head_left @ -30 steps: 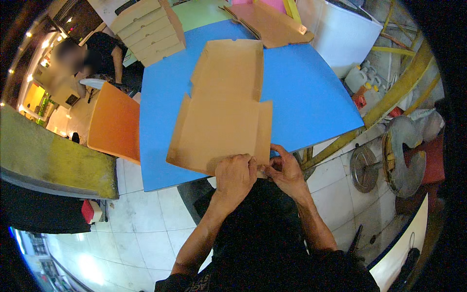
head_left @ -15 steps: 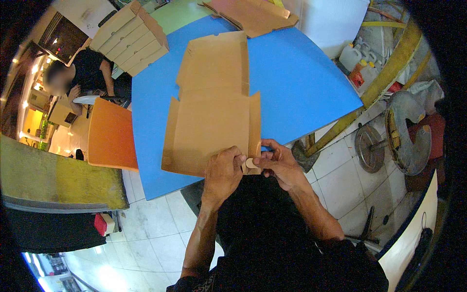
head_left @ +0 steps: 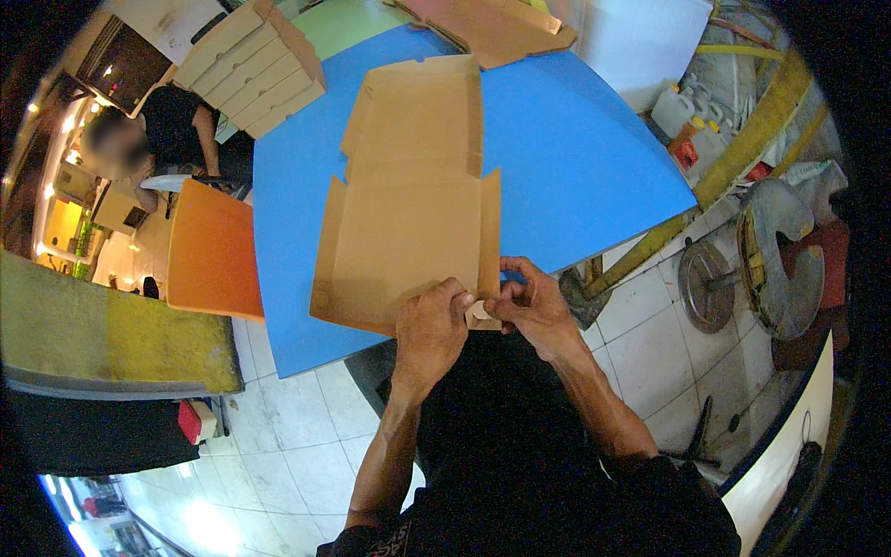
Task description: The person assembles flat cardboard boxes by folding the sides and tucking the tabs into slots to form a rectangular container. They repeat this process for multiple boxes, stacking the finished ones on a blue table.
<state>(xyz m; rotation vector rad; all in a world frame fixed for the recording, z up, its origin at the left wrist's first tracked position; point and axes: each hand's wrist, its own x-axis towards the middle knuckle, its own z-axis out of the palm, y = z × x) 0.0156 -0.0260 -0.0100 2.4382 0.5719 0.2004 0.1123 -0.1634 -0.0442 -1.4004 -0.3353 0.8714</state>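
Observation:
A brown cardboard box (head_left: 408,232), opened out with its lid (head_left: 418,116) lying away from me, rests on the blue table (head_left: 575,158). Its left and right side walls are folded partly up. At the near right corner, my left hand (head_left: 433,330) grips the front edge, thumb beside a small pale rounded tab (head_left: 479,314). My right hand (head_left: 536,311) pinches that same corner from the right, thumb against the tab and fingers around the side wall. Fingertips of the left hand are hidden behind the front wall.
Stacked folded boxes (head_left: 255,70) stand at the far left, and flat cardboard sheets (head_left: 497,28) lie at the back. An orange chair (head_left: 215,249) is left of the table, with a seated person (head_left: 176,130) beyond. Jugs (head_left: 673,111) and a metal stool base (head_left: 705,288) stand on the right.
Both hands stay at the near right corner of the box, with the right fingers shifting slightly around the tab. The whole view has moved a little; the box looks otherwise the same.

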